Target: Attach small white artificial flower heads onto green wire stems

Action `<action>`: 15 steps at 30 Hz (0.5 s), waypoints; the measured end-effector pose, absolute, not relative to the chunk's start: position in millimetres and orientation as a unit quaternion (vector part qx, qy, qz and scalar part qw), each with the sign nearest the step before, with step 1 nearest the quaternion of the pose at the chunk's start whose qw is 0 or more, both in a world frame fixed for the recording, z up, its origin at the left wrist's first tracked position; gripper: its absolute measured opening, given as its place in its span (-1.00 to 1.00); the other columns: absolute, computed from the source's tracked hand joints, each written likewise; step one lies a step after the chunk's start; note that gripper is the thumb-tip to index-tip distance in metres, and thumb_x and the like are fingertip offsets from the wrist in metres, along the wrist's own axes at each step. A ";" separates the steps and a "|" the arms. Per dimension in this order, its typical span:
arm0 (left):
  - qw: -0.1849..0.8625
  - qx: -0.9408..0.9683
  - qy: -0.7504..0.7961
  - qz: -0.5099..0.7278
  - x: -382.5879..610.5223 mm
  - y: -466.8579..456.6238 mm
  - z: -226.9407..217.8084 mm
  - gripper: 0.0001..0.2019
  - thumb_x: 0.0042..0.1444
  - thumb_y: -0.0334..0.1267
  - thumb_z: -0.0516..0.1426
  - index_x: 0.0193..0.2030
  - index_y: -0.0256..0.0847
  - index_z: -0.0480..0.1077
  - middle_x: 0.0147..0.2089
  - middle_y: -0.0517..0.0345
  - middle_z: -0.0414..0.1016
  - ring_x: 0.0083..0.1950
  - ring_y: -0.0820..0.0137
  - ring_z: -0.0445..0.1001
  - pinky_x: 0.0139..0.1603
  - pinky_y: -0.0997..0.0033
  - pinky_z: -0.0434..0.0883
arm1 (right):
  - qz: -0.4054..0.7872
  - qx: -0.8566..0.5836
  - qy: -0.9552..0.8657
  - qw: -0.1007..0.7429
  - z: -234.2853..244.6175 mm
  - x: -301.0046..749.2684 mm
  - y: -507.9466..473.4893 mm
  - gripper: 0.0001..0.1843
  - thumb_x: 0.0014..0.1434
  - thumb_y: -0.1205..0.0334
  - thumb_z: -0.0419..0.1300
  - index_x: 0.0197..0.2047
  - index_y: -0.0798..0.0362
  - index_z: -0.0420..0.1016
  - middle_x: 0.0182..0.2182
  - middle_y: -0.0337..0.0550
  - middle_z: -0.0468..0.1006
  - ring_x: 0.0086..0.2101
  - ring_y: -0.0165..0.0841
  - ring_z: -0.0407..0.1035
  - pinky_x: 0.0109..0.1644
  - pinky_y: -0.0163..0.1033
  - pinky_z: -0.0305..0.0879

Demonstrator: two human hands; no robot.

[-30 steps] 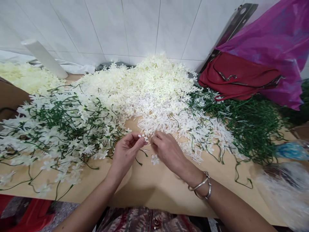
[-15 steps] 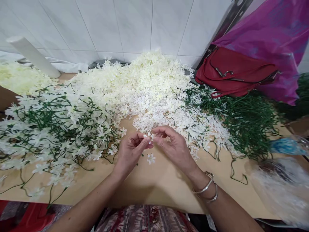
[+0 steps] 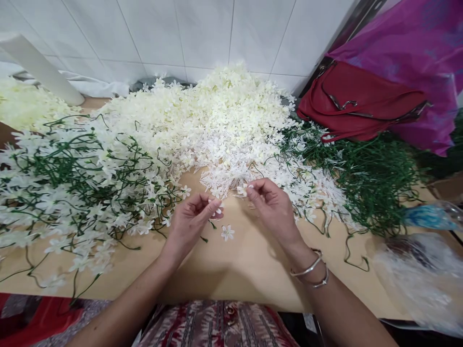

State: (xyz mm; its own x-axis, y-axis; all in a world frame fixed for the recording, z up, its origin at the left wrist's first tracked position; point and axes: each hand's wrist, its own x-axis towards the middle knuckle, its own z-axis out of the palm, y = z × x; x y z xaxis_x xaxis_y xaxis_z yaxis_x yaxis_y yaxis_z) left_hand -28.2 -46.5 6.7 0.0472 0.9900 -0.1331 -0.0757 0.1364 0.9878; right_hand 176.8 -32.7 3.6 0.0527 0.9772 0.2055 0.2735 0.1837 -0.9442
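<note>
My left hand is closed, pinching a small white artificial flower between thumb and fingers. Green stem ends poke out beneath that hand. To its right, my right hand pinches another small white flower piece, just over the near edge of the white stamens. A gap separates the two hands. One loose white flower lies face up on the table between and below them.
Stemmed white flowers heap up on the left. Cream blossoms pile against the tiled wall. Green stems, a red handbag, a purple bag and clear plastic occupy the right. A white roll leans back left.
My hands, together at one flower before, have moved apart. The right hand has gone right and slightly up, and now pinches a white flower piece. The left still holds a flower.
</note>
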 end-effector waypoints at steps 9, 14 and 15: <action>0.496 0.491 0.531 0.480 -41.5 -47.4 4.2 -0.72 0.24 0.00 0.30 -0.24 -0.19 0.48 -0.40 0.28 0.47 -0.44 0.50 0.48 -0.33 0.52 0.44 | 0.002 -0.562 -0.695 0.448 1.1 197.9 -21.9 -0.75 0.39 0.23 0.21 0.11 -0.02 0.53 0.03 0.09 0.47 0.09 0.00 0.36 0.23 0.19 0.32; 0.480 0.525 0.539 0.452 -42.0 -51.1 -0.1 -0.74 0.28 -0.02 0.27 -0.16 -0.18 0.49 -0.41 0.26 0.52 -0.38 0.43 0.55 -0.24 0.46 0.45 | 0.014 -0.498 -0.809 0.312 -3.3 181.9 -25.2 -0.89 0.38 0.34 0.23 -0.18 -0.03 0.58 -0.19 0.01 0.57 -0.09 -0.06 0.35 0.06 0.13 0.37; 0.488 0.523 0.531 0.454 -42.0 -51.6 -0.7 -0.75 0.28 -0.02 0.27 -0.15 -0.17 0.49 -0.40 0.26 0.53 -0.36 0.42 0.57 -0.23 0.46 0.46 | 0.021 -0.496 -0.819 0.289 -4.4 180.3 -25.1 -0.85 0.38 0.36 0.20 -0.23 -0.01 0.57 -0.22 0.01 0.58 -0.11 -0.06 0.35 0.05 0.12 0.37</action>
State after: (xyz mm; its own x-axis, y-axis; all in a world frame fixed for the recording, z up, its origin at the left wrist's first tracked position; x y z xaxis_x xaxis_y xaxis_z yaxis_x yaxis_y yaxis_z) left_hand -42.0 -51.6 -0.7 0.0231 0.9987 -0.0446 0.1123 0.0417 0.9928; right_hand 180.3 -25.1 -4.4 -0.3415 0.8239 0.4523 0.8001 0.5073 -0.3200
